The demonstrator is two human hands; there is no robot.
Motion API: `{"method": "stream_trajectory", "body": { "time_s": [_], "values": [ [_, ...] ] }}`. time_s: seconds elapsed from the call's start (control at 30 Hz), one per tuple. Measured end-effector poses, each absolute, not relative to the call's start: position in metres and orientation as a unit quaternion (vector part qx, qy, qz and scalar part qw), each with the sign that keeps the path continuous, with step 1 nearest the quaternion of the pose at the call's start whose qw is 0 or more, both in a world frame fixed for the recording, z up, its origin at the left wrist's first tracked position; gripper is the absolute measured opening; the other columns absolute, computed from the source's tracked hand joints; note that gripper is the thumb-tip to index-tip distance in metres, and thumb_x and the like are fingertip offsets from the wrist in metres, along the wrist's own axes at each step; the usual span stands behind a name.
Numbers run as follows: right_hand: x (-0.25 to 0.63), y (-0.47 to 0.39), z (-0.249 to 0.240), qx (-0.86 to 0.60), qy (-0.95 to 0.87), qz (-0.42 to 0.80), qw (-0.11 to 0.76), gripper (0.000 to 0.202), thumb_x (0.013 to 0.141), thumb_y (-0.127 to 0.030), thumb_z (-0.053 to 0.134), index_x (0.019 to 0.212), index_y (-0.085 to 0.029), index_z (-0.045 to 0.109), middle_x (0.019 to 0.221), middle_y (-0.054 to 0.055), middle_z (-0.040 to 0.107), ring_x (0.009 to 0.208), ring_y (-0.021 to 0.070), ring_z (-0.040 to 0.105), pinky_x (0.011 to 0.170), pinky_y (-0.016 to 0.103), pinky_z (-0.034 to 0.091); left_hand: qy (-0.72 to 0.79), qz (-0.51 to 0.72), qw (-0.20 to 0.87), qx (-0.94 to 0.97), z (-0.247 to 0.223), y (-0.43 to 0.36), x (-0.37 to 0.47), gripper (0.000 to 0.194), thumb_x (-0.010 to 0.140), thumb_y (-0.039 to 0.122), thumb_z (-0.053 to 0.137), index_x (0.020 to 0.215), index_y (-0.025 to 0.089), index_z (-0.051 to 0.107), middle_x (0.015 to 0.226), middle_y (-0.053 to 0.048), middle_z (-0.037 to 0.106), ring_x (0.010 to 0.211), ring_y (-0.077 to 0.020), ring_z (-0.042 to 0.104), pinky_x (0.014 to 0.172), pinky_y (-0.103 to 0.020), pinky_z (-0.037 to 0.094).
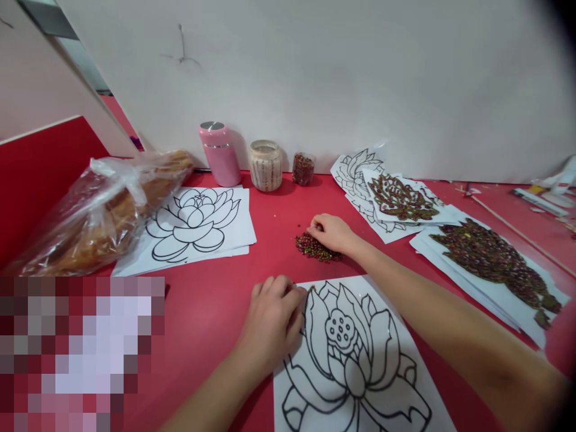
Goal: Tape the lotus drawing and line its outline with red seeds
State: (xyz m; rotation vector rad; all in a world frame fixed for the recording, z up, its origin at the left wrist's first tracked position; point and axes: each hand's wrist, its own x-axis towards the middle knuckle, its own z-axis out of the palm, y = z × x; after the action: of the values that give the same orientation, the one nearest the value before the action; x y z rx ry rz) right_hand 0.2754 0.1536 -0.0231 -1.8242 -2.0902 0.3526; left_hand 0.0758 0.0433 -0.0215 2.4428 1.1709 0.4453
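Observation:
A white sheet with a black lotus outline [355,366] lies on the red table at the front. My left hand [275,315] rests on the sheet's upper left edge, its fingers curled together; whatever they may hold is hidden. Beyond the sheet is a small pile of red and green beans [317,249]. My right hand [328,233] is at the top of this pile, fingertips pinched; anything between them is too small to make out. A tiny bit of something brownish sits at the tip of the outline's upper left petal, beside my left hand.
Behind stand a pink flask [220,156], a ribbed jar [266,168] and a small cup of beans [303,168]. Lotus sheets [193,225] and a plastic-wrapped brown bundle [108,216] lie left. Bean-covered pictures [495,264] lie right, near a thin stick [517,231]. A white panel [292,72] rises behind.

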Motion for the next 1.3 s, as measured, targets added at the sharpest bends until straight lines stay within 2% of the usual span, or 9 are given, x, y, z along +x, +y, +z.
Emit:
{"method": "stream_trajectory", "body": {
  "time_s": [0.1,0.2,0.27,0.5,0.67,0.87,1.0,1.13,1.3],
  "values": [
    [0.284,0.159,-0.016,-0.631,-0.735,0.151,0.198,0.016,0.078,-0.028,0.047,0.074,-0.018,0.058,0.072,0.0,0.061,0.066,0.0111,0.053,0.061,0.021,0.038,0.415,0.164,0.194,0.874,-0.022,0.043,0.076,0.027,0.076,0.011,0.04,0.093,0.019,0.058,0.086,-0.006,0.049,0.081,-0.0205,0.043,0.07,-0.036,0.034],
    [0.285,0.174,-0.011,-0.633,-0.724,0.152,0.228,0.021,0.082,-0.025,0.039,0.084,-0.016,0.058,0.081,0.003,0.063,0.071,0.0114,0.055,0.063,0.021,0.039,0.416,0.169,0.193,0.872,-0.022,0.043,0.076,0.026,0.076,0.011,0.04,0.092,0.019,0.058,0.085,-0.006,0.049,0.081,-0.0205,0.043,0.07,-0.036,0.034],
    [0.279,0.183,-0.013,-0.627,-0.728,0.156,0.231,0.021,0.081,-0.025,0.04,0.085,-0.015,0.058,0.083,0.004,0.063,0.073,0.0115,0.055,0.064,0.022,0.04,0.415,0.172,0.196,0.872,-0.022,0.043,0.075,0.026,0.075,0.01,0.041,0.092,0.02,0.058,0.086,-0.005,0.05,0.081,-0.0203,0.043,0.07,-0.035,0.034],
    [0.251,0.184,-0.021,-0.591,-0.772,0.162,0.168,0.013,0.076,-0.026,0.056,0.073,-0.014,0.057,0.072,0.0,0.059,0.067,0.0112,0.054,0.065,0.028,0.042,0.414,0.168,0.193,0.874,-0.022,0.043,0.076,0.027,0.075,0.01,0.041,0.094,0.02,0.058,0.086,-0.005,0.049,0.082,-0.0205,0.044,0.07,-0.035,0.034],
    [0.263,0.178,-0.008,-0.569,-0.791,0.187,0.127,0.005,0.068,-0.018,0.06,0.063,-0.016,0.059,0.061,-0.002,0.06,0.058,0.0095,0.053,0.057,0.021,0.038,0.411,0.172,0.192,0.875,-0.023,0.043,0.076,0.023,0.077,0.013,0.041,0.091,0.019,0.058,0.085,-0.005,0.05,0.081,-0.0204,0.044,0.07,-0.035,0.034],
    [0.235,0.195,-0.01,-0.572,-0.786,0.149,0.183,0.015,0.076,-0.022,0.052,0.088,-0.018,0.06,0.087,0.001,0.064,0.078,0.0109,0.056,0.069,0.021,0.039,0.411,0.178,0.192,0.873,-0.024,0.044,0.074,0.026,0.076,0.013,0.041,0.094,0.02,0.058,0.086,-0.005,0.05,0.081,-0.0206,0.044,0.069,-0.035,0.035],
    [0.21,0.207,-0.018,-0.585,-0.781,0.139,0.167,0.013,0.078,-0.025,0.054,0.086,-0.017,0.059,0.088,0.002,0.063,0.082,0.0133,0.056,0.073,0.027,0.042,0.411,0.173,0.202,0.872,-0.024,0.043,0.074,0.027,0.075,0.012,0.041,0.095,0.02,0.058,0.086,-0.006,0.049,0.082,-0.0203,0.044,0.07,-0.035,0.035],
    [0.202,0.212,-0.021,-0.613,-0.768,0.135,0.131,0.021,0.084,-0.031,0.05,0.091,-0.013,0.057,0.092,0.004,0.059,0.085,0.0155,0.056,0.076,0.036,0.045,0.413,0.17,0.203,0.871,-0.024,0.043,0.075,0.026,0.074,0.011,0.041,0.092,0.019,0.058,0.086,-0.005,0.049,0.082,-0.0202,0.044,0.07,-0.035,0.034],
    [0.199,0.211,-0.015,-0.621,-0.762,0.143,0.114,0.022,0.084,-0.032,0.049,0.093,-0.014,0.057,0.094,0.005,0.059,0.083,0.0148,0.056,0.075,0.035,0.045,0.413,0.173,0.195,0.872,-0.025,0.043,0.075,0.027,0.074,0.011,0.042,0.095,0.02,0.058,0.085,-0.005,0.049,0.08,-0.0203,0.044,0.069,-0.035,0.034]
  ]
}}
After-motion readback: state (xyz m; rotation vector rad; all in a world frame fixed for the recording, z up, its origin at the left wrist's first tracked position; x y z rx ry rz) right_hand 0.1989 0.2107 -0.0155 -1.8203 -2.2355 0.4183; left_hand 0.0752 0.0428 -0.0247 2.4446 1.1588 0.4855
